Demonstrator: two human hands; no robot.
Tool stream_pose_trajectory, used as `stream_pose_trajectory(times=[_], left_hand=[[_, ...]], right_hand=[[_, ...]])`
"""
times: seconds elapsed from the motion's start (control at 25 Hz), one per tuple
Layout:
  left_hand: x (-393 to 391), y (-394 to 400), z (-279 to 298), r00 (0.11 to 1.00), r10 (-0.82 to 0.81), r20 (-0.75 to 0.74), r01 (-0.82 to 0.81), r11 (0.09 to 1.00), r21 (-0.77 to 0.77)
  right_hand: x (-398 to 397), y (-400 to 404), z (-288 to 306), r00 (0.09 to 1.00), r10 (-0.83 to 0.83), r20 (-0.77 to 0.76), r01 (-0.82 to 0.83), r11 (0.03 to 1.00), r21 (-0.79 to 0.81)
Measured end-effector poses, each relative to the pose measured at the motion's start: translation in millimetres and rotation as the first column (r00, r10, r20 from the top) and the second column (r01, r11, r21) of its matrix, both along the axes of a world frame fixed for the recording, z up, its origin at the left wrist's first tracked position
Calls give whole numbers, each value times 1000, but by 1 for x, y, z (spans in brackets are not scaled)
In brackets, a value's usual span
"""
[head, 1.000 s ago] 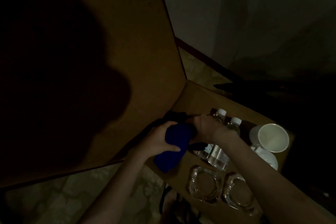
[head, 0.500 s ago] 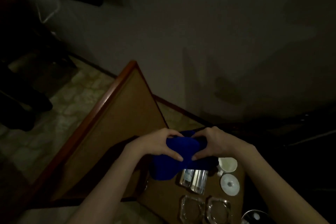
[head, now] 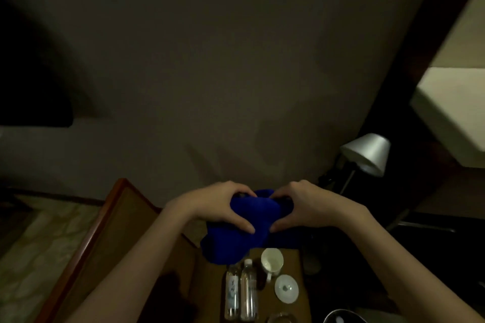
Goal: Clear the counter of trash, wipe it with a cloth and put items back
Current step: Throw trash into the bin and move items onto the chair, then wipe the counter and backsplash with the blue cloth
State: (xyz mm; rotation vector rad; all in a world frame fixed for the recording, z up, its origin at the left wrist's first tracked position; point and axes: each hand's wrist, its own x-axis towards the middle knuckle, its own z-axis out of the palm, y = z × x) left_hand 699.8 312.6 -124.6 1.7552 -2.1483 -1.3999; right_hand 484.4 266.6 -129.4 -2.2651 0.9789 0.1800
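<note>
1. left hand (head: 217,204) grips the blue cloth (head: 246,228), fingers curled over its top left, thumb pressed on its front.
2. right hand (head: 307,207) grips the same cloth from the right, fingers curled over the top, thumb on the front; thumb tips are near each other, not touching.
3. cloth is bunched, held up in the air between both hands, above the far end of the counter (head: 210,283); its lower part hangs down left of centre.
4. on the counter under the cloth: two bottles (head: 241,294) side by side, upright, touching or nearly so; cup (head: 272,261) just right of them; lid (head: 286,288) flat, just in front of the cup.
5. glass item (head: 280,318) at the bottom edge of view, cut off; can't tell what it is.
6. counter's right edge runs just right of the lid; little bare surface there. bare strip of counter left of the bottles.
7. wooden panel (head: 112,231) with a raised red-brown rim slopes along the left, beside the left forearm.
8. lamp (head: 367,155) stands right of the right hand, well apart from the counter items.
9. wall fills the view above the hands; scene is dim.
</note>
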Motion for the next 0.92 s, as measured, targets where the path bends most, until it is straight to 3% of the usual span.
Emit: stream_pose_trajectory(times=[0.32, 0.64, 0.92], left_hand=[[-187, -32, 68, 983, -184, 3, 183, 975, -123], [-412, -48, 97, 960, -272, -63, 255, 946, -198], [-554, -96, 125, 899, -438, 19, 417, 842, -343]], right_hand=[[-196, 11, 68, 984, -165, 63, 173, 974, -149], [-422, 16, 112, 967, -250, 54, 255, 958, -134], [-558, 1, 133, 905, -404, 132, 422, 890, -172]])
